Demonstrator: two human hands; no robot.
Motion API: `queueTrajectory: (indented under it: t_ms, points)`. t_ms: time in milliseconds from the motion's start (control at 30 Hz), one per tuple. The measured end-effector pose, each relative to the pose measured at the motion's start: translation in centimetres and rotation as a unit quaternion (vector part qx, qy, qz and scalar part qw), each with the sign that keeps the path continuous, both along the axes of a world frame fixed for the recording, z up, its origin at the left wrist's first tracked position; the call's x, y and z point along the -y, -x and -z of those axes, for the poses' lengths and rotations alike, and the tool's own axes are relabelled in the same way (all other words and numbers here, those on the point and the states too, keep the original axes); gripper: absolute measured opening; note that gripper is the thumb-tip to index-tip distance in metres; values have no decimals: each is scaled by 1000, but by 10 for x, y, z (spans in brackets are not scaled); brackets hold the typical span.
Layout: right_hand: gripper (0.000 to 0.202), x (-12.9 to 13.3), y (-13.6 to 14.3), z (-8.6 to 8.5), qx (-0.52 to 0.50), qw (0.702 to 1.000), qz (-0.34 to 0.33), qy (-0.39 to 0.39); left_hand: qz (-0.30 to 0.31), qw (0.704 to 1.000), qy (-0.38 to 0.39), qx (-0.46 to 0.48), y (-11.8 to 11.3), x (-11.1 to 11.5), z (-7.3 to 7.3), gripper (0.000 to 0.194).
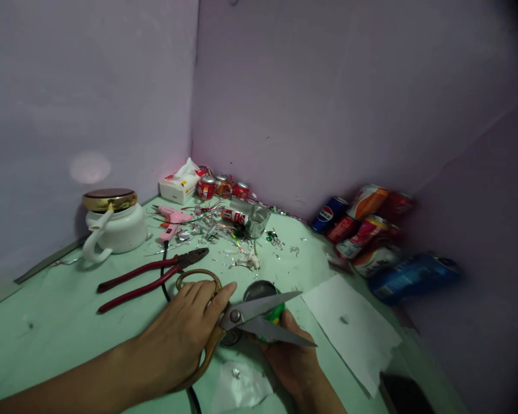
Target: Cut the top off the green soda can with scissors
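My left hand (183, 330) is closed on the bronze-coloured handles of a large pair of scissors (259, 307). The blades are spread apart and point right, crossing in front of a small green can (277, 314) with a dark round end facing up. My right hand (294, 359) grips that can from below and the right; its fingers are partly hidden behind the can and blades. Just beyond my left hand, red-handled pliers (155, 279) lie on the pale green tabletop (60, 328). Under the scissors sits a small piece of whitish sheet (242, 388).
Metal scraps and a cut can (259, 221) litter the middle, beside a pink glue gun (172, 221). A white pot with gold lid (116, 230) stands left, a tissue box (179, 188) behind. Stacked cans (366, 230) line the right wall near white paper (349, 328).
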State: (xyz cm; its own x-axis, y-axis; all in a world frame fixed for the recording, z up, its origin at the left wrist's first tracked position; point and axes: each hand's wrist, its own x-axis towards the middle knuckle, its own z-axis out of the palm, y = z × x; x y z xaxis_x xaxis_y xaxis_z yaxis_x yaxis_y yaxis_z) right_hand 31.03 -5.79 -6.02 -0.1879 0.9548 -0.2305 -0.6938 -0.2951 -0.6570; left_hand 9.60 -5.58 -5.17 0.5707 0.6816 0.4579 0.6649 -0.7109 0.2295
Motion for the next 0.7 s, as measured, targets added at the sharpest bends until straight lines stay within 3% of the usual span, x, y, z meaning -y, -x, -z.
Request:
queueTrajectory:
  t_ms: [200, 467, 700]
  points:
    - [35, 0, 0, 2, 8, 1000, -14, -6, -16, 999, 16, -34, -1, 2, -1, 66]
    - [41, 1, 2, 0, 11, 1000, -1, 22, 7, 998, 42, -56, 4, -1, 0, 68]
    - [40, 1, 3, -3, -13, 999, 1, 48, 3, 995, 25, -92, 3, -2, -2, 74]
